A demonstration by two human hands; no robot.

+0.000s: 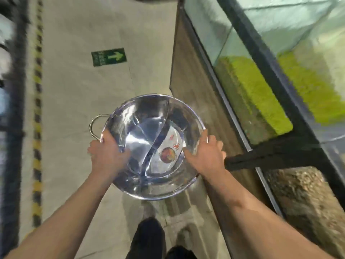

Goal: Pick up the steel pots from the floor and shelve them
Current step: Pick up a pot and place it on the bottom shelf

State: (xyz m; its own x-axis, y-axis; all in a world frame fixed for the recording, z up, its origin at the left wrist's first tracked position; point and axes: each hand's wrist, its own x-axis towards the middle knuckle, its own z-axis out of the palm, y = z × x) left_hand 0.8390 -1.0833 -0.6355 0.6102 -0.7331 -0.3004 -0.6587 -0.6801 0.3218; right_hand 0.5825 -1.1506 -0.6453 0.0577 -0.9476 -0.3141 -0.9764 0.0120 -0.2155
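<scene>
Inside steel pot point(147, 135), unreadable red-lettered label point(170, 148)

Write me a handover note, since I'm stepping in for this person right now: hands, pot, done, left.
Left hand: grips the steel pot at its left rim, thumb inside.
Right hand: grips the right rim.
Pot: divided, label inside, held above the floor beside a glass-fronted case.
Done: this pot is picked up.
Left: shelve it. No shelf or other pots are in view.

Glossy polished steel pot point(149, 131), matt smooth concrete floor point(84, 90), clear glass tank point(214, 30).
</scene>
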